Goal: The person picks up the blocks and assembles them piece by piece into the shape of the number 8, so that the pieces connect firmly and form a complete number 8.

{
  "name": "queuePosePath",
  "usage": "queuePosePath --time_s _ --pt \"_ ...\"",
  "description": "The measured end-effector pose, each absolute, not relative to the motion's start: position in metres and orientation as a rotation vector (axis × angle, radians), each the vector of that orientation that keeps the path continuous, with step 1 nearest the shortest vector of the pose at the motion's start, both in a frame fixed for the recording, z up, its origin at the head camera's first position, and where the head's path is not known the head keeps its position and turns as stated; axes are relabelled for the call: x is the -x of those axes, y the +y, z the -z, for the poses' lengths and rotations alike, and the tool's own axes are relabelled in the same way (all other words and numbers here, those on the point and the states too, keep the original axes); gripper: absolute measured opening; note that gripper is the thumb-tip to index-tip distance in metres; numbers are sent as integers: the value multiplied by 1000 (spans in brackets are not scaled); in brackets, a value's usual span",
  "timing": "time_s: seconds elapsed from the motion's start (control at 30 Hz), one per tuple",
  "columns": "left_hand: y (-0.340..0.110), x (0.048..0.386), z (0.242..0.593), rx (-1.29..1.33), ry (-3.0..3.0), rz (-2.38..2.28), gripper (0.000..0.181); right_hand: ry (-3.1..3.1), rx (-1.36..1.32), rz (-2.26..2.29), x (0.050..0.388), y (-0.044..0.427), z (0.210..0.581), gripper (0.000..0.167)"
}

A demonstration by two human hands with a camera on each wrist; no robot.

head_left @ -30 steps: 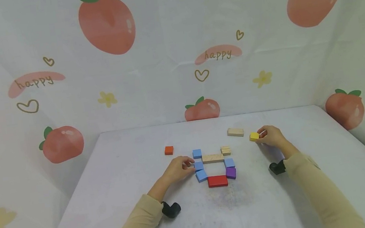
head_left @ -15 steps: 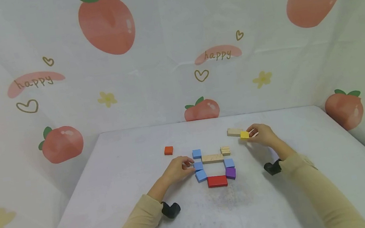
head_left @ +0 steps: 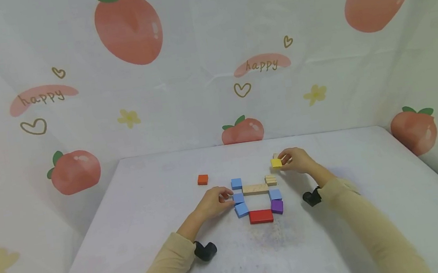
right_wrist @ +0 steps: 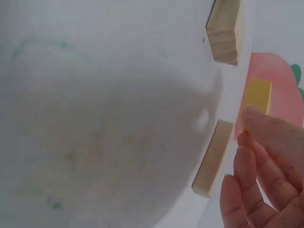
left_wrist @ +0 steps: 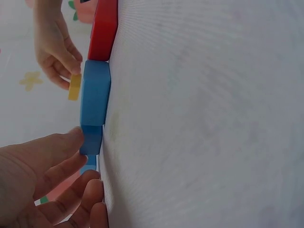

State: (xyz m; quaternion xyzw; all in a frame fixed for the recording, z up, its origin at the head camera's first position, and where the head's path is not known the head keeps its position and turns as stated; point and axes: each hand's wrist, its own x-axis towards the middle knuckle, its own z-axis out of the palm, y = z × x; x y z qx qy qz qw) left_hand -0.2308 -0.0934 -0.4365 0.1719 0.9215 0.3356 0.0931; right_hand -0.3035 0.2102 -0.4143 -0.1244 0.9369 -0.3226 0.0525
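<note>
We pinch a yellow block [head_left: 276, 163] in our right hand [head_left: 298, 161] above the table [head_left: 261, 264]; our left hand [head_left: 212, 202], fingers relaxed, touches a middle blue block [head_left: 239, 199]

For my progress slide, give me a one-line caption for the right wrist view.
Right hand pinches a yellow block before a printed fruit, two wooden blocks on the table.

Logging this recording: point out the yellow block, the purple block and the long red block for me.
Yellow block [head_left: 276, 163]: head view, middle of its visible broad face.
Purple block [head_left: 277, 206]: head view, middle of its top face.
Long red block [head_left: 260, 215]: head view, middle of its top face.
</note>
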Motion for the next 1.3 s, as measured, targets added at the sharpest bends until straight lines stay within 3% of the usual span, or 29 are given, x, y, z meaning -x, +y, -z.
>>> queuePosePath --time_s 1.3 --pt "-94 230 437 -580 2747 -1018 25 2724 504 861 322 193 425 30"
